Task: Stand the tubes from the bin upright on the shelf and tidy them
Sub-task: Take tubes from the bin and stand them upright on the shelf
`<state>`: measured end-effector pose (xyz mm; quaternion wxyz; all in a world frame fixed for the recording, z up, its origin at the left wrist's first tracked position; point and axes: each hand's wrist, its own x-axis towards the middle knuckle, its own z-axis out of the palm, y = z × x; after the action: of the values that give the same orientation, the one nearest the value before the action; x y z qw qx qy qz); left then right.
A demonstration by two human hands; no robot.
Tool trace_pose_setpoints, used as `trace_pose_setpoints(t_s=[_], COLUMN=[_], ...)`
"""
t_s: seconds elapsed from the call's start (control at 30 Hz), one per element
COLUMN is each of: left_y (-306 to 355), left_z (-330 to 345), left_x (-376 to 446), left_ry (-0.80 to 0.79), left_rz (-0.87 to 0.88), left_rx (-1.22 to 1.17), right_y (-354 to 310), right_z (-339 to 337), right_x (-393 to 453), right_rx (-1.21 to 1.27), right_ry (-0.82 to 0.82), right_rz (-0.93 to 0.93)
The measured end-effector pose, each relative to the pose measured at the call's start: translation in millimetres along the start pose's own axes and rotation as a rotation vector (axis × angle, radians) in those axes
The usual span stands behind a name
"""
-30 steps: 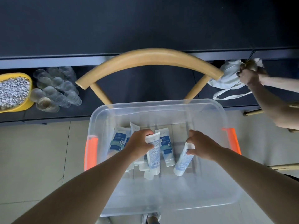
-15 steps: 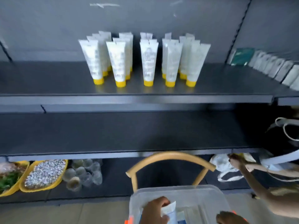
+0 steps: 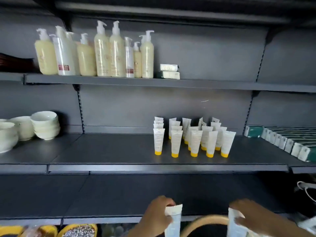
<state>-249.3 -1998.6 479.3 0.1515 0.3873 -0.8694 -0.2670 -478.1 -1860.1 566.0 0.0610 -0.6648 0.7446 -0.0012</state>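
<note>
Several rows of yellow-capped tubes [image 3: 193, 137] stand upright on the middle shelf [image 3: 119, 151]. Left hand [image 3: 156, 216] and right hand [image 3: 248, 216], fingers wrapped, each carry one tube [image 3: 173, 219] below; the bin is out of view.

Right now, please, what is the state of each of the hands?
Left hand: closed on a white tube.
Right hand: closed on another white tube.

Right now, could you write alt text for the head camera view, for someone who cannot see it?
Two hands, left hand and right hand, each lift a white tube toward dark shelves. On the middle shelf stand rows of yellow-capped tubes, cap down; pump bottles line the shelf above.
</note>
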Motion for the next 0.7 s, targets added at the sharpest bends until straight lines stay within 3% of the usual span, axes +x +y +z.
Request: trace_pose_setpoints(t_s=[0.07, 0.2, 0.47, 0.7], left_y=[-15, -28, -91, -150], left_z=[-35, -105, -183, -234], left_x=[-3, -4, 39, 146], left_ry=[0.05, 0.137, 0.341, 0.472], left_rz=[-0.006, -0.019, -0.083, -0.144], left_rx=[-0.015, -0.083, -0.084, -0.082], right_y=[-11, -56, -144, -171], right_z=[7, -32, -73, -104], right_x=[10, 49, 166, 318], right_rx=[0.002, 0.039, 0.277, 0.202], right_ry=[0.041, -0.08, 0.068, 0.193], right_rz=[-0.093, -0.008, -0.156, -0.221])
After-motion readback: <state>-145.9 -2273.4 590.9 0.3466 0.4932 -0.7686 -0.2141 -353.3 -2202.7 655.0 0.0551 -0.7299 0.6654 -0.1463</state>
